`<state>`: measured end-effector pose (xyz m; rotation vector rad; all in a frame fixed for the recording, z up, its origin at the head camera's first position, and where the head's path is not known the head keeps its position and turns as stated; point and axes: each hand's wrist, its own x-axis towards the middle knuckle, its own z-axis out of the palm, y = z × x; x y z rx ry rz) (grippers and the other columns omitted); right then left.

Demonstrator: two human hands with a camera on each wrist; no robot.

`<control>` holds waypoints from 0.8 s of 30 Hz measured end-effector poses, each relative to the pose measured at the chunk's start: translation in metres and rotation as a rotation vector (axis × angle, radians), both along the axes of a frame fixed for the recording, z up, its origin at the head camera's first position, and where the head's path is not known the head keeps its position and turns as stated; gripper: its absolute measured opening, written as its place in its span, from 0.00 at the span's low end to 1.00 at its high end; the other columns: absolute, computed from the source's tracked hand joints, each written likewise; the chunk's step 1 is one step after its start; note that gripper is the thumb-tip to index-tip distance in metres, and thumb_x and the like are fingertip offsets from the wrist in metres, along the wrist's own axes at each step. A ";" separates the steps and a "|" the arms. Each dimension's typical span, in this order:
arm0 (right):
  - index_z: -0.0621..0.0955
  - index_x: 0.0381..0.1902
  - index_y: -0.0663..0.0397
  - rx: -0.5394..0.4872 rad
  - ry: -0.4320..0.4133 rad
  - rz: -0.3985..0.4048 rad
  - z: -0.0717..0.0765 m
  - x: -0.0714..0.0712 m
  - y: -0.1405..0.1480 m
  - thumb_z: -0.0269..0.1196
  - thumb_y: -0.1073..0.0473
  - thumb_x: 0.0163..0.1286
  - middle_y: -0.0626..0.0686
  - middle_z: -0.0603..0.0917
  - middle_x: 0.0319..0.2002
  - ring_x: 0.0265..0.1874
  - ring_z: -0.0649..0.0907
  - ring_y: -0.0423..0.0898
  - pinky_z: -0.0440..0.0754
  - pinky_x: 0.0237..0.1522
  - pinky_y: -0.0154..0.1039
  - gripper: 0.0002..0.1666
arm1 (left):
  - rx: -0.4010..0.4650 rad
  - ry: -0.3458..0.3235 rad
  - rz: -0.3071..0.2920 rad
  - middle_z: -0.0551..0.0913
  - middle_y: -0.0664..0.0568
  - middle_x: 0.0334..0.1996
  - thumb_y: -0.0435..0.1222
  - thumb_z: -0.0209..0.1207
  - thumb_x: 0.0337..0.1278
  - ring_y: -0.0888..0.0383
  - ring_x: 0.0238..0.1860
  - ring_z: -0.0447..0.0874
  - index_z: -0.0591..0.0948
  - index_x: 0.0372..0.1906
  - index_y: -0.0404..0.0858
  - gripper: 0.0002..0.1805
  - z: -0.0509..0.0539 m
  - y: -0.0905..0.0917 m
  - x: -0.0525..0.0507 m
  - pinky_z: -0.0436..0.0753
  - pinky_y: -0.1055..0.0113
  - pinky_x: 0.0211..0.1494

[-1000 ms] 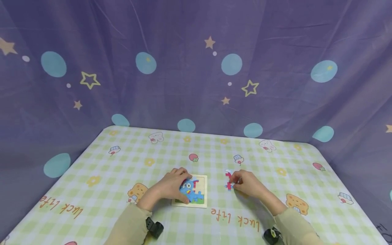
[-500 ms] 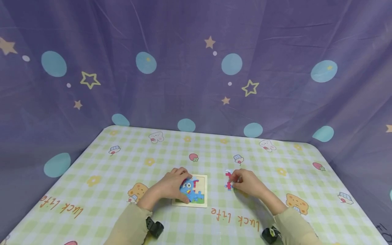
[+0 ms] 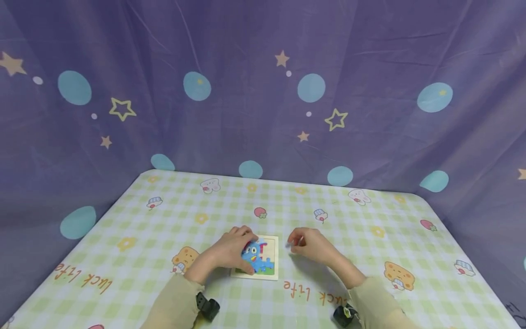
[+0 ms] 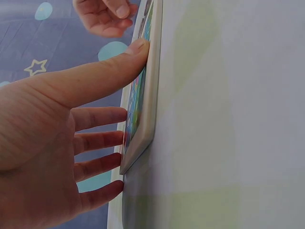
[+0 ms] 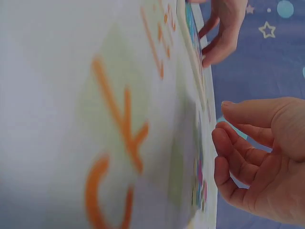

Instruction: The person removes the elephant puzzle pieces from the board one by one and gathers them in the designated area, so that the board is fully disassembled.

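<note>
A square wooden puzzle tray (image 3: 276, 256) with a blue cartoon creature (image 3: 263, 265) lies on the table, its upper right part bare wood. Across its left side, my left hand (image 3: 230, 249) steadies it, the thumb on the front rim and fingers spread toward the far side. To the right of the tray hovers my right hand (image 3: 314, 246), fingers loosely bent; the right wrist view shows no piece between thumb and forefinger. Beneath that hand, colourful puzzle pieces (image 5: 198, 181) lie flat, seen nearly edge-on; the hand covers most of them in the head view. A small bluish spot by its fingertips is unclear.
A green-and-white checked tablecloth (image 3: 197, 192) with printed cakes, flowers and lettering covers the table. Behind it hangs a purple curtain (image 3: 255, 123) with stars and blue dots. Each wrist wears a small black camera, one on the left (image 3: 208, 308) and another on the right (image 3: 344, 315).
My right hand has moved left, closer to the tray, and the red and blue pieces it was touching are now hidden in the head view. My left hand and the tray have stayed put.
</note>
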<state>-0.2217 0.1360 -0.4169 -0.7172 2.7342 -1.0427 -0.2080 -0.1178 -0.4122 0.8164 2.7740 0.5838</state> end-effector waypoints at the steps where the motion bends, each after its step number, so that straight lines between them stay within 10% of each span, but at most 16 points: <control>1: 0.80 0.32 0.54 -0.003 0.002 0.011 0.000 0.001 -0.003 0.64 0.67 0.53 0.45 0.78 0.25 0.22 0.74 0.39 0.71 0.26 0.31 0.07 | 0.003 -0.003 -0.001 0.68 0.49 0.53 0.51 0.71 0.31 0.50 0.53 0.63 0.72 0.57 0.37 0.42 0.001 0.000 0.001 0.65 0.49 0.55; 24: 0.82 0.33 0.49 0.083 -0.017 0.186 -0.003 0.011 -0.048 0.70 0.58 0.49 0.43 0.79 0.29 0.24 0.74 0.32 0.73 0.29 0.28 0.12 | 0.001 0.014 -0.003 0.68 0.50 0.51 0.52 0.71 0.31 0.51 0.51 0.64 0.72 0.56 0.37 0.41 0.000 0.000 0.000 0.67 0.50 0.52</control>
